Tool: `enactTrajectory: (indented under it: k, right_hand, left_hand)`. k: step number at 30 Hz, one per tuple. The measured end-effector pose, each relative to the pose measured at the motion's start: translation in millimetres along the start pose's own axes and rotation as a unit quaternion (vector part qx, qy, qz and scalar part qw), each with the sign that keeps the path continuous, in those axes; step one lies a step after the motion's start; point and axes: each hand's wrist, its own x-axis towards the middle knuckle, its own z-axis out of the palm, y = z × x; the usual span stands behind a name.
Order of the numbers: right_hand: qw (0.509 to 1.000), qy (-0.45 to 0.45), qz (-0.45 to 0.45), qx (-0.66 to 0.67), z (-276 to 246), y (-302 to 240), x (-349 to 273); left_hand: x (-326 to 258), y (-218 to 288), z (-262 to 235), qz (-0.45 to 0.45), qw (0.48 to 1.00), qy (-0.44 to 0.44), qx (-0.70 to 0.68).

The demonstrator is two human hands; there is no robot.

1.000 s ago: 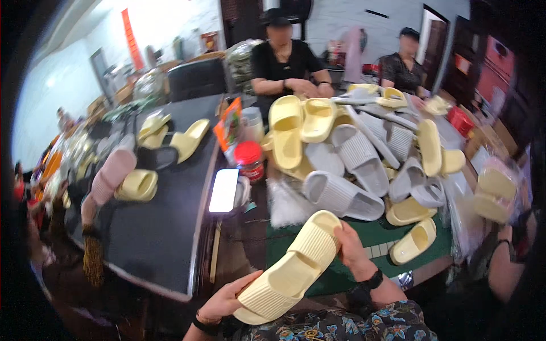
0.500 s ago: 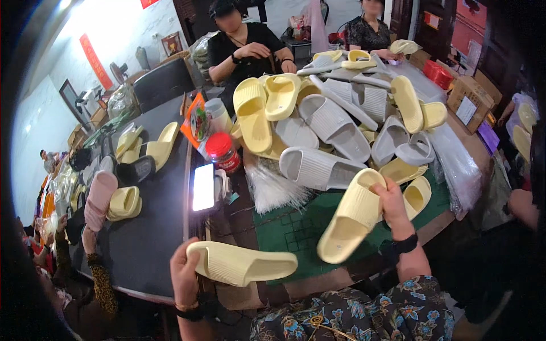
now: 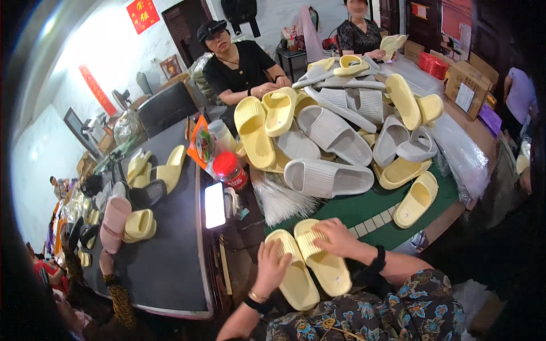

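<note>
Two pale yellow slide slippers lie side by side at the near edge of the table, toes pointing away from me. My left hand rests against the strap of the left slipper, its fingers apart. Across the strap of the right slipper lies my right hand, fingers spread and not wrapped round it. Beyond them rises a heap of grey slippers and yellow slippers. One single yellow slipper lies to the right on the green mat.
A lit phone, a red-lidded jar and a bundle of clear plastic stand left of the heap. On the dark table a co-worker's hand touches a pink slipper. Two people sit across; a cardboard box is far right.
The two yellow slippers, held apart in the air before, now lie together in front of me. Both hands have come inward and loosened onto the straps. My view has shifted slightly.
</note>
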Motion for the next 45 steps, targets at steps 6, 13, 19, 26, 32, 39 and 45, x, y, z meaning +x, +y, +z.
enactTrajectory:
  k: [6,13,19,26,32,39,45]
  right_hand:
    - [0.997,-0.047,0.067,-0.004,-24.2,1.6,27.7]
    - [0.978,0.009,0.144,-0.148,-17.2,6.8,65.6]
    - [0.981,0.027,0.124,-0.149,0.1,24.3,75.6]
    - [0.979,-0.007,0.126,-0.161,-10.1,15.6,73.5]
    - [0.986,0.019,0.09,-0.138,-0.6,15.9,74.8]
    - [0.986,0.009,0.105,-0.13,1.9,11.6,75.6]
    - [0.984,0.004,0.103,-0.143,-3.0,14.1,81.3]
  left_hand:
    - [6.7,14.8,-6.7,-0.065,0.996,0.005,-0.059]
    - [72.1,11.8,-60.5,0.04,0.995,-0.091,0.029]
    - [127.3,-13.9,-34.8,0.091,0.982,-0.124,0.107]
    - [143.4,-16.2,-5.8,0.117,0.95,-0.177,0.229]
    - [128.9,-25.2,5.1,0.15,0.94,-0.171,0.255]
    - [128.0,-30.5,5.6,0.16,0.945,-0.15,0.242]
    - [129.1,-19.0,3.5,0.153,0.945,-0.131,0.258]
